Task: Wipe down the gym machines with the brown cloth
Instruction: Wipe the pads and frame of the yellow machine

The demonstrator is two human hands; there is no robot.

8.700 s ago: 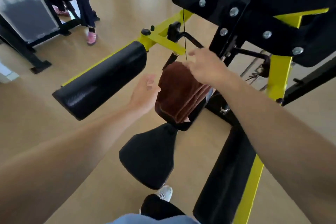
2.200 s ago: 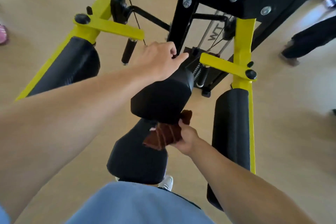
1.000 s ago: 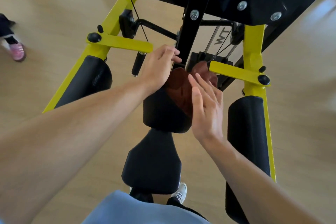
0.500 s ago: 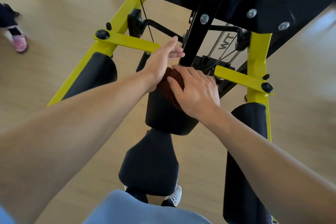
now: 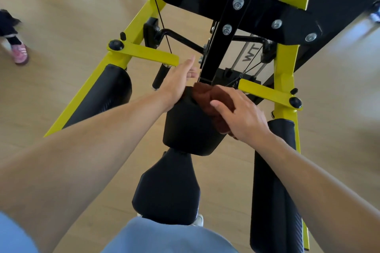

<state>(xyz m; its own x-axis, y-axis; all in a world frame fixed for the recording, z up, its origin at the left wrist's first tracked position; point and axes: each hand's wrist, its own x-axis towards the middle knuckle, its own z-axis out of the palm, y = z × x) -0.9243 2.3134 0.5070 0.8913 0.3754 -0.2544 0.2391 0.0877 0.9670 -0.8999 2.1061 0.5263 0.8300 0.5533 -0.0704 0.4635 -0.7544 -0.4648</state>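
The brown cloth (image 5: 207,96) lies folded over the top right of the machine's black back pad (image 5: 189,131). My right hand (image 5: 240,113) lies on the cloth, fingers spread and slightly bent, pressing it against the pad. My left hand (image 5: 178,80) rests with straight fingers against the pad's upper left edge, beside the black upright bar (image 5: 224,33). Below the back pad sits the black seat pad (image 5: 166,191).
Yellow frame arms with black roller pads flank the seat on the left (image 5: 102,96) and the right (image 5: 275,187). A bolted black plate (image 5: 257,2) hangs overhead. Cables and a weight stack (image 5: 246,63) stand behind. Another person's pink shoe (image 5: 19,53) is on the wooden floor, far left.
My right hand has slid the cloth down and to the right along the back pad. My left hand stays at the pad's top left. The view has shifted slightly.
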